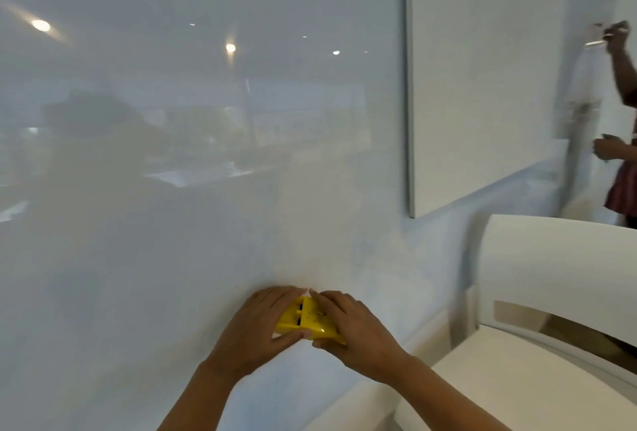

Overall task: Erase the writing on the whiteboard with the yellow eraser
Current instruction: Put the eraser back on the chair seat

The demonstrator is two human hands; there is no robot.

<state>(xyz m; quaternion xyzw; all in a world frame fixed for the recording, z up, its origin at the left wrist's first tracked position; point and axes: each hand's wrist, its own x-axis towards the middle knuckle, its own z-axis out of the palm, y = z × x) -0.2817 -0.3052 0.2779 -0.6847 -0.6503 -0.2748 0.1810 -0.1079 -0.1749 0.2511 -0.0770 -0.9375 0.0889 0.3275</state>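
My left hand [256,327] and right hand [355,334] both grasp the yellow eraser [306,323], pressing it against the whiteboard [206,154] near its lower edge. A white chair [551,292] stands just right.

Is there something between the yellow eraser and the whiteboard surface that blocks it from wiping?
Nothing visible does. Both hands, left and right, hold the yellow plastic eraser low against the glossy white whiteboard. The white chair stands off to the right.
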